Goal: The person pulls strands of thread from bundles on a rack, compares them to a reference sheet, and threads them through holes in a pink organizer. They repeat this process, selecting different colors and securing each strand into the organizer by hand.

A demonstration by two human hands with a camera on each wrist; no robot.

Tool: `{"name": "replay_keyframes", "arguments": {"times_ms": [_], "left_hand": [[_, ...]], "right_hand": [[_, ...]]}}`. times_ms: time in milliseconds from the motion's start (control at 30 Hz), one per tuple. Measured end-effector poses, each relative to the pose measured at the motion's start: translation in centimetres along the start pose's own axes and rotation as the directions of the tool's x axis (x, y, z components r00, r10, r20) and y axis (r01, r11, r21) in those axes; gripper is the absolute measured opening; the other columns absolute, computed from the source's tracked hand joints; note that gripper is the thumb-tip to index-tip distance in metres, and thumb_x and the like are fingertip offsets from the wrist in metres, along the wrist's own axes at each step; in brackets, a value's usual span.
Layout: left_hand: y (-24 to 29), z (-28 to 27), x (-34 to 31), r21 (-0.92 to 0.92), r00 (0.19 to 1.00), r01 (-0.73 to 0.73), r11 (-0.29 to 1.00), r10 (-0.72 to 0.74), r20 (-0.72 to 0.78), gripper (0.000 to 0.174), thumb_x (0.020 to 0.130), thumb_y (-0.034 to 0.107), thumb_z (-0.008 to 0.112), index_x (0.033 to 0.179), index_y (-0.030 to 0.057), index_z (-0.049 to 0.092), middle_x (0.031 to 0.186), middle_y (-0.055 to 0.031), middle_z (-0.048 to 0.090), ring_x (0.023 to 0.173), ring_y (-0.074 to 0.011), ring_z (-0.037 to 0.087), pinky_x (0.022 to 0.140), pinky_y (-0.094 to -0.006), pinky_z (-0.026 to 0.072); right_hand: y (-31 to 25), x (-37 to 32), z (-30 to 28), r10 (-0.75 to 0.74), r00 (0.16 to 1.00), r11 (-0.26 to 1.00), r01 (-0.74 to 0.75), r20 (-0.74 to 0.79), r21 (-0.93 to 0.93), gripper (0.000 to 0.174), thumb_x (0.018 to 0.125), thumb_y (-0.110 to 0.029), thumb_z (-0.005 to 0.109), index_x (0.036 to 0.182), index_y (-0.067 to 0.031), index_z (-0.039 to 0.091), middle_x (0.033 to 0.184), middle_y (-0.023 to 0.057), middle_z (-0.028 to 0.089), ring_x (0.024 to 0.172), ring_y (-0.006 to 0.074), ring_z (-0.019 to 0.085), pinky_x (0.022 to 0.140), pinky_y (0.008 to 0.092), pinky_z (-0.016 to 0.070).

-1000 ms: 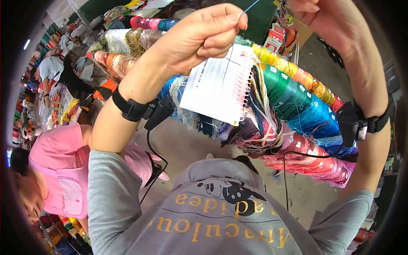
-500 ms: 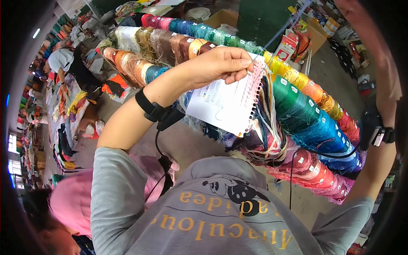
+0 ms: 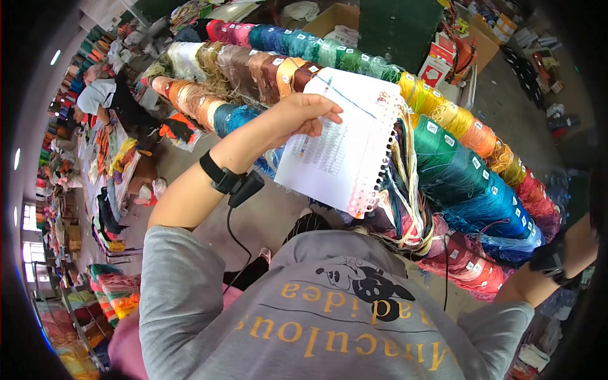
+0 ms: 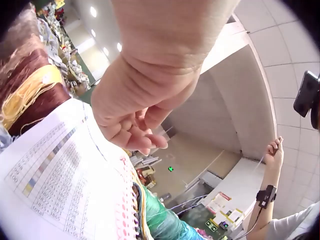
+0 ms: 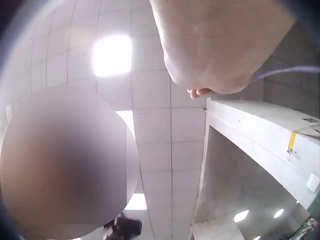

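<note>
My left hand (image 3: 304, 117) hangs over a printed sheet (image 3: 310, 155) with a ring-hole edge, its fingers loosely curled. A short dark blue thread (image 3: 358, 106) crosses the sheet just beyond its fingertips. The left wrist view shows the same hand (image 4: 135, 110) from beneath; its thumb is partly hidden, and whether it pinches anything I cannot tell. My right hand is outside the head view. Raised high in the left wrist view, the right hand (image 4: 274, 152) has curled fingers gripping a long, pale bluish-purple thread (image 5: 287, 71), which trails away in the right wrist view.
Rows of thread hanks with white labels run under the sheet: green (image 3: 437, 149), yellow (image 3: 421, 95) and red (image 3: 478, 272) among them. A bundle of mixed strands (image 3: 405, 209) hangs beside the ring holes. Cardboard boxes (image 3: 332, 20) stand behind; another person (image 3: 104, 101) bends over a cloth-covered table at left.
My left hand has drawn back left and down across the sheet. My right hand has swung out of the head view at the right. The thread at the sheet has changed position.
</note>
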State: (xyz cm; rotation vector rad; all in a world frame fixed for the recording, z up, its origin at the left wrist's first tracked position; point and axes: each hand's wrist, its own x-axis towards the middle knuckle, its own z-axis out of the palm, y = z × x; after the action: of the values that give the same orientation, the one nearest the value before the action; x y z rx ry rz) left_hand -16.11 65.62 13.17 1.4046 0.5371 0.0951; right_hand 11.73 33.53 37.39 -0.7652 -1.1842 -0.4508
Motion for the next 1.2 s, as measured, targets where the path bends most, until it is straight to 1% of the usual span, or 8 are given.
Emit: {"name": "replay_keyframes", "arguments": {"times_ms": [33, 133, 167, 233, 333, 433, 867, 1200], "left_hand": [[-0.8, -0.2, 0.4, -0.049, 0.999, 0.039, 0.998, -0.039, 0.013, 0.027, 0.094, 0.023, 0.050, 0.111, 0.0039, 0.059, 0.099, -0.0021, 0.065, 0.061, -0.0041, 0.052, 0.058, -0.0165, 0.0433], [-1.8, 0.7, 2.1, -0.001, 0.991, 0.125, 0.992, -0.125, 0.054, 0.033, 0.090, 0.027, 0.055, 0.113, 0.0030, 0.059, 0.099, -0.0014, 0.065, 0.062, -0.0049, 0.053, 0.062, -0.0181, 0.0448], [-2.0, 1.1, 2.8, 0.012, 0.985, 0.163, 0.986, -0.164, 0.056, 0.036, 0.089, 0.029, 0.057, 0.113, 0.0028, 0.059, 0.099, -0.0012, 0.064, 0.063, -0.0051, 0.053, 0.063, -0.0189, 0.0454], [-2.8, 1.4, 4.4, 0.020, 0.974, 0.194, 0.981, -0.195, 0.111, 0.043, 0.087, 0.031, 0.059, 0.118, 0.0016, 0.055, 0.104, -0.0037, 0.062, 0.068, -0.0076, 0.055, 0.066, -0.0215, 0.0468], [-4.2, 1.7, 6.3, -0.023, 0.964, 0.205, 0.978, -0.198, 0.177, 0.049, 0.087, 0.031, 0.059, 0.123, 0.0004, 0.049, 0.111, -0.0070, 0.058, 0.077, -0.0117, 0.059, 0.068, -0.0244, 0.0477], [-4.5, 1.7, 7.4, -0.035, 0.943, 0.232, 0.972, -0.216, 0.253, 0.053, 0.088, 0.031, 0.059, 0.127, -0.0001, 0.044, 0.117, -0.0090, 0.055, 0.085, -0.0156, 0.060, 0.069, -0.0259, 0.0482], [-5.4, 2.0, 10.9, -0.018, 0.955, 0.148, 0.989, -0.138, 0.262, 0.030, 0.090, 0.019, 0.053, 0.115, 0.0017, 0.051, 0.092, -0.0124, 0.062, 0.074, -0.0187, 0.065, 0.065, -0.0270, 0.0513], [-5.5, 2.5, 11.8, -0.007, 0.973, 0.076, 0.997, -0.072, 0.217, 0.026, 0.090, 0.014, 0.055, 0.110, -0.0027, 0.053, 0.082, -0.0147, 0.064, 0.070, -0.0200, 0.066, 0.062, -0.0270, 0.0532]], "right_hand": [[0.8, -2.2, 0.0, -0.003, 1.000, 1.000, 0.003, 0.004, -0.011, 0.023, 0.086, -0.021, 0.062, 0.068, -0.0107, 0.052, 0.058, -0.0050, 0.048, 0.047, 0.0065, 0.042, 0.042, 0.0202, 0.0317], [3.9, -11.6, 3.3, 0.513, 0.857, 0.710, -0.390, 0.052, -0.587, 0.015, 0.090, -0.012, 0.055, 0.101, -0.0025, 0.057, 0.080, 0.0033, 0.061, 0.060, 0.0054, 0.051, 0.052, 0.0201, 0.0410], [5.2, -14.8, 7.1, 0.556, 0.814, 0.781, -0.442, 0.168, -0.440, 0.013, 0.090, -0.009, 0.054, 0.101, -0.0028, 0.056, 0.080, 0.0039, 0.060, 0.063, 0.0070, 0.054, 0.056, 0.0212, 0.0451], [9.0, -21.1, 8.2, 0.794, 0.513, 0.605, -0.717, 0.326, -0.345, 0.016, 0.089, -0.004, 0.053, 0.105, -0.0033, 0.050, 0.078, 0.0063, 0.061, 0.068, 0.0119, 0.058, 0.063, 0.0236, 0.0470], [13.1, -27.7, 10.3, 0.909, 0.275, 0.384, -0.845, 0.313, -0.372, 0.012, 0.089, -0.004, 0.054, 0.100, -0.0009, 0.054, 0.073, 0.0038, 0.061, 0.061, 0.0082, 0.057, 0.055, 0.0199, 0.0450], [15.9, -31.4, 11.7, 0.946, 0.208, 0.280, -0.911, 0.250, -0.303, 0.010, 0.090, -0.007, 0.055, 0.091, 0.0014, 0.060, 0.070, 0.0034, 0.061, 0.058, 0.0075, 0.056, 0.050, 0.0194, 0.0433], [16.1, -33.2, 13.5, 0.902, 0.433, 0.363, -0.752, 0.004, -0.551, 0.016, 0.091, -0.015, 0.056, 0.089, 0.0000, 0.059, 0.062, 0.0041, 0.060, 0.050, 0.0084, 0.053, 0.047, 0.0236, 0.0426], [15.9, -33.0, 13.6, 0.844, 0.533, 0.433, -0.611, 0.060, -0.662, 0.012, 0.087, -0.013, 0.058, 0.090, -0.0007, 0.059, 0.062, 0.0087, 0.060, 0.053, 0.0153, 0.057, 0.051, 0.0283, 0.0446]]}}
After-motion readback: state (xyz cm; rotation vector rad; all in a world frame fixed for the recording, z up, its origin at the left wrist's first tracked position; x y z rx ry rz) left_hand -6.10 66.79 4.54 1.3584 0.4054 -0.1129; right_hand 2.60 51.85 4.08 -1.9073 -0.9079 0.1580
